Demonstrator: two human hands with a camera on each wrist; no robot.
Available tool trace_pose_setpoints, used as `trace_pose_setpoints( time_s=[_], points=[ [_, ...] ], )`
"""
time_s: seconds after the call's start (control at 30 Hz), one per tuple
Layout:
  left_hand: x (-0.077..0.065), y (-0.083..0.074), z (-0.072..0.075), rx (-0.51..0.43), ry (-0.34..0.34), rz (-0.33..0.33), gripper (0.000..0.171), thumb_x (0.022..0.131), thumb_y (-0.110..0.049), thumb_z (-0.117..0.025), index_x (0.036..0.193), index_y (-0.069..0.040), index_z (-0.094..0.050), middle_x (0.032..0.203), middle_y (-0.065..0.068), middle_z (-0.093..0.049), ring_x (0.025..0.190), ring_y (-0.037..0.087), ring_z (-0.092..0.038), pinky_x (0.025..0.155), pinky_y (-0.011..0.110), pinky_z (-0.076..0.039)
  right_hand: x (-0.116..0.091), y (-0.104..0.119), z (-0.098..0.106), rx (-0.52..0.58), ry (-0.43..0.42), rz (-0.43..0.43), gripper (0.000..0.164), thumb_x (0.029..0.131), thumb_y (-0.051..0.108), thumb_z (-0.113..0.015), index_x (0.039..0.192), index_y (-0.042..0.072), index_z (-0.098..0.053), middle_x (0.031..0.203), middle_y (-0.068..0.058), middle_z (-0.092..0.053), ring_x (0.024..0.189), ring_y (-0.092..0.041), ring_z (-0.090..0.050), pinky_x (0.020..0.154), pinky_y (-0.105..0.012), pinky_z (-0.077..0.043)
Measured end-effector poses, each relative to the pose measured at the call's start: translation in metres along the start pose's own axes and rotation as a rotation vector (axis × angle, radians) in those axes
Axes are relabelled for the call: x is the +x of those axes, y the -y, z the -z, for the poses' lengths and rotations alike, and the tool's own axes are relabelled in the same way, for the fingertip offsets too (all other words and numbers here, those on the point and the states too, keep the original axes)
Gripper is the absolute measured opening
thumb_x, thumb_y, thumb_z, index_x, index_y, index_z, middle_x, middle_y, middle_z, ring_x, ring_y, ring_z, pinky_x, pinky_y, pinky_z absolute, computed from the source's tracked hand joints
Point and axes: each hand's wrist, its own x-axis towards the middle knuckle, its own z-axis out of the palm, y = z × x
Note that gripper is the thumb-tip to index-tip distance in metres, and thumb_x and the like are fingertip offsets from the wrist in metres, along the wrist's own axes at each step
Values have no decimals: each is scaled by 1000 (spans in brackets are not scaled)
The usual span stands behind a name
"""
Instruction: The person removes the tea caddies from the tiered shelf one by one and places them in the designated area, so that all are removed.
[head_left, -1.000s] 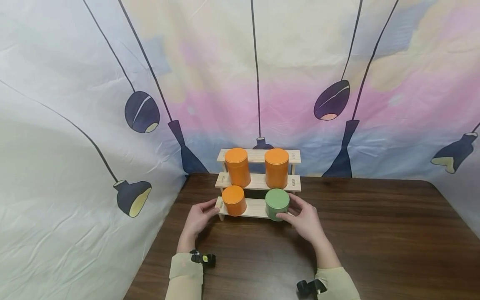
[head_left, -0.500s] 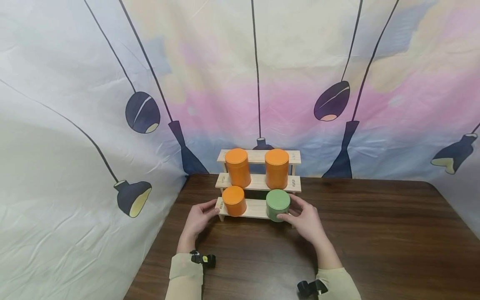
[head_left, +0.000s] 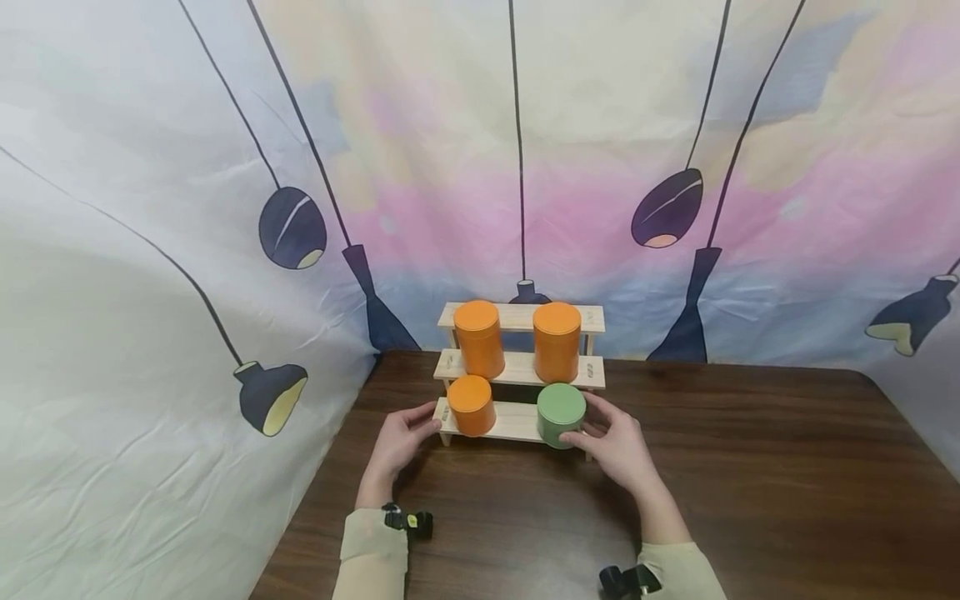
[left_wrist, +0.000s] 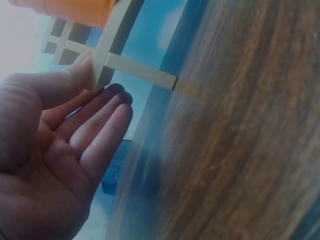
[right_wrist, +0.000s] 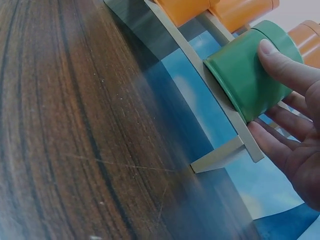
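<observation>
A three-tier wooden shelf stand (head_left: 513,421) stands at the back of the table. On its lowest tier, at the right end, sits a green round tin (head_left: 561,417). My right hand (head_left: 624,446) grips this tin from the right, thumb on its front side and fingers behind; in the right wrist view the tin's base (right_wrist: 227,92) rests on the board. My left hand (head_left: 396,442) pinches the left end of the same tier, thumb against the board (left_wrist: 102,75) in the left wrist view. A short orange tin (head_left: 471,407) stands beside that hand, untouched.
Two taller orange tins, a left one (head_left: 480,340) and a right one (head_left: 557,342), stand on the middle tier. Behind the stand hangs a cloth (head_left: 592,167) printed with lamps. The dark wooden table (head_left: 750,467) extends to the right and front.
The green tin has shifted slightly right along the lowest tier with my right hand. My left hand keeps its place on the board. The whole head view has tilted a little.
</observation>
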Motion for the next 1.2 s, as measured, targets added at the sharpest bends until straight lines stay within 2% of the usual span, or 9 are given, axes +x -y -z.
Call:
trace_pose_setpoints(
  time_s=[0.3,0.53,0.87,1.2],
  points=[
    [-3,2,-1,8,4,6,44,101,-12,-76,142,0,-68,140,18,-69,127,30,-68,110,50,-52,-1,0,5,-59,24,1,90,83,32,-96,156,1,-52,155,-26,-53,126,-42,-67,96,-42,-61],
    [-2,1,0,12,3,0,43,101,-11,-76,142,-1,-68,141,17,-68,128,31,-68,111,50,-51,-5,-1,20,-109,73,52,89,83,34,-95,155,4,-54,156,-25,-53,122,-42,-70,92,-41,-63],
    [0,-2,-2,23,0,-7,44,100,-12,-77,142,-1,-68,140,16,-69,129,31,-67,113,51,-49,-15,-12,51,-53,132,57,86,84,26,-95,155,1,-53,151,-28,-56,120,-40,-71,92,-37,-63],
    [-1,0,-1,35,-1,4,44,102,-15,-75,143,-2,-68,142,17,-68,129,30,-67,112,50,-50,-28,-18,72,-36,135,79,82,84,18,-94,152,-3,-53,147,-28,-59,124,-42,-68,94,-33,-61]
  ],
)
